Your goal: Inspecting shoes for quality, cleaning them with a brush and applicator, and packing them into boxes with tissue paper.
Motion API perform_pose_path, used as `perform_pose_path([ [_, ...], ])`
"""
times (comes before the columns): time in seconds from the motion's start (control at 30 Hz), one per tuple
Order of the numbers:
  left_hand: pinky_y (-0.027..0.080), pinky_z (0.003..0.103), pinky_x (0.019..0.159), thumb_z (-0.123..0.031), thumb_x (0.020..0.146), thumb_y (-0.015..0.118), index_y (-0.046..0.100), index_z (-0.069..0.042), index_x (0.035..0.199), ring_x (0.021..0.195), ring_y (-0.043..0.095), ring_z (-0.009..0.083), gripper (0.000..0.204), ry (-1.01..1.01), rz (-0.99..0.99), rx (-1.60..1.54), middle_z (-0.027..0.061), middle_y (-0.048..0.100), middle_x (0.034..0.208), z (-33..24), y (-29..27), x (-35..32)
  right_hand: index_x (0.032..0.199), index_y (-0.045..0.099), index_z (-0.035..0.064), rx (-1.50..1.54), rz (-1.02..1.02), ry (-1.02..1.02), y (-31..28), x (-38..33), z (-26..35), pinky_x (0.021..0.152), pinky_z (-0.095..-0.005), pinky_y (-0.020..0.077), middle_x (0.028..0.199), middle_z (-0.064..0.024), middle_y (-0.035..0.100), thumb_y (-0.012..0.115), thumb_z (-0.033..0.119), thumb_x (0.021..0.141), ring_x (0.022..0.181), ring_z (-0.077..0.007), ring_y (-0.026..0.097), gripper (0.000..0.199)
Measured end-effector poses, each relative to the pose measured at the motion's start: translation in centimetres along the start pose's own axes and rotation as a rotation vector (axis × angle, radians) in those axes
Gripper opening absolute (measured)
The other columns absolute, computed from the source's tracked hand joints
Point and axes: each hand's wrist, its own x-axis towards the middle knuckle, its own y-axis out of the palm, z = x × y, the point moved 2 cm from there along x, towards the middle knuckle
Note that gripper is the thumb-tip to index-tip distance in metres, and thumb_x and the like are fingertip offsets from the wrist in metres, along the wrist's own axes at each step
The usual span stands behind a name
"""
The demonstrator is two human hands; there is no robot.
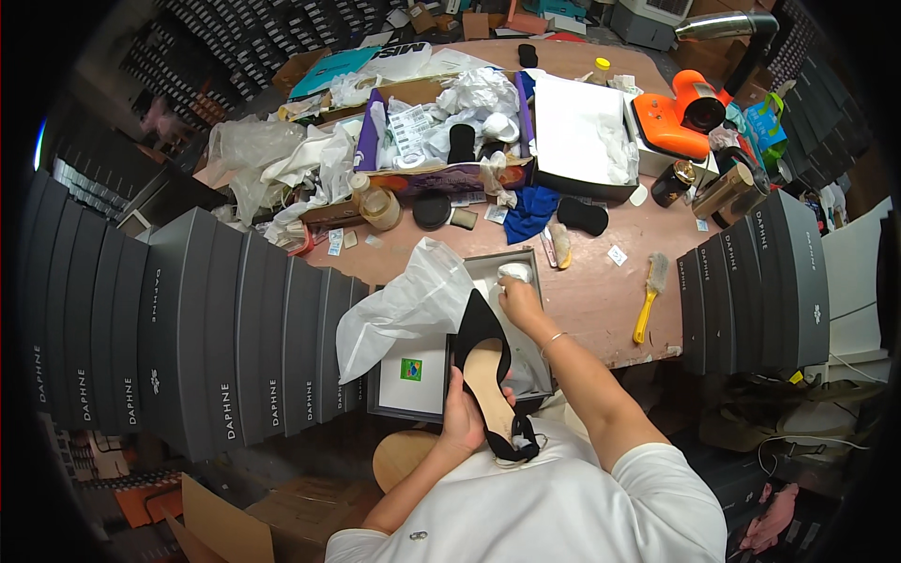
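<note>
Shoe (488, 366): black, pointed toe, tan insole, lying just below the middle of the frame with the toe aimed up and the heel end with its strap down near the white shirt (563, 507). Gripped around the rear half by the left hand (463, 422), fingers curled under the sole, thumb pressed along the left edge of the insole. Held over the near edge of an open grey shoebox (526, 258), toe overlapping the box.

Right hand (519, 298) reaching up past the toe into that box, fingers pressed together and pinching a small wad of white paper (513, 273); thin bracelet (554, 340) at the wrist. Large sheet of white tissue paper (408, 305) spilling from the box toward the left, covering part of a box lid (413, 375) with a small green sticker.

Further out, on the brown worktable (601, 310): a yellow-handled brush (649, 300) to the right of centre, a smaller pale brush (560, 246) just above the box, a blue cloth (530, 211) and a black oval pad (582, 216) beside it. Higher up, an open white box (577, 131) and a purple-sided box (450, 141) crammed with crumpled paper. Orange device (680, 117) at upper right.

Flanking the table, tall rows of dark grey shoeboxes: a long rank (188, 328) filling the left of the frame, a shorter stack (760, 281) at the right. Brown cardboard (216, 525) at the lower left corner.
</note>
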Motion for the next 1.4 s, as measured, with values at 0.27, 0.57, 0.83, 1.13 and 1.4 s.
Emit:
perform_pose_path([
  [0.27,0.051,0.037,0.081,-0.068,0.092,0.030,0.047,-0.007,0.130,0.098,0.059,0.0234,0.074,0.078,-0.076,0.006,0.0097,0.059,0.115,-3.6,-0.3,1.0,0.089,0.061,0.0047,0.248,0.271,-0.448,-12.8,-9.8,12.8,0.068,-0.0324,0.0495,0.089,-0.0083,0.061,0.065,0.002,0.075,0.079,-0.0246,0.062,0.014],
  [0.57,0.040,0.036,0.100,-0.064,0.094,0.034,0.046,-0.007,0.132,0.119,0.049,0.0209,0.069,0.165,-0.099,0.110,0.0082,0.053,0.127,-2.3,-0.4,0.8,0.098,0.062,0.0049,0.260,0.293,-0.460,-7.9,-10.4,15.3,0.079,-0.0357,0.0483,0.110,-0.0105,0.060,0.070,0.023,0.078,0.098,-0.0288,0.058,0.028],
  [0.83,0.047,0.043,0.095,-0.053,0.097,0.038,0.042,-0.007,0.133,0.115,0.052,0.0221,0.059,0.116,-0.022,0.164,0.0097,0.052,0.126,-0.8,-0.9,0.1,0.092,0.062,0.0079,-0.165,0.128,-0.613,-5.7,-8.6,11.4,0.072,-0.0353,0.0452,0.098,-0.0094,0.062,0.068,0.018,0.077,0.091,-0.0278,0.060,0.019],
  [1.13,0.056,0.037,0.075,-0.029,0.098,0.047,0.047,-0.003,0.126,0.082,0.063,0.0220,0.038,0.056,-0.177,0.123,0.0135,0.062,0.107,-1.1,-2.4,0.4,0.085,0.065,0.0056,-0.721,0.045,-0.374,-3.6,2.7,3.0,0.094,-0.0495,0.0391,0.082,-0.0106,0.065,0.056,0.013,0.081,0.084,-0.0273,0.062,0.012],
  [1.4,0.053,0.039,0.080,-0.058,0.095,0.041,0.047,-0.007,0.126,0.087,0.060,0.0211,0.060,0.101,-0.139,-0.057,0.0094,0.058,0.104,-2.5,-1.6,0.8,0.112,0.059,0.0052,0.150,0.111,-0.301,-8.4,-1.5,8.8,0.088,-0.0401,0.0448,0.098,-0.0136,0.058,0.068,0.005,0.072,0.089,-0.0301,0.058,0.040],
])
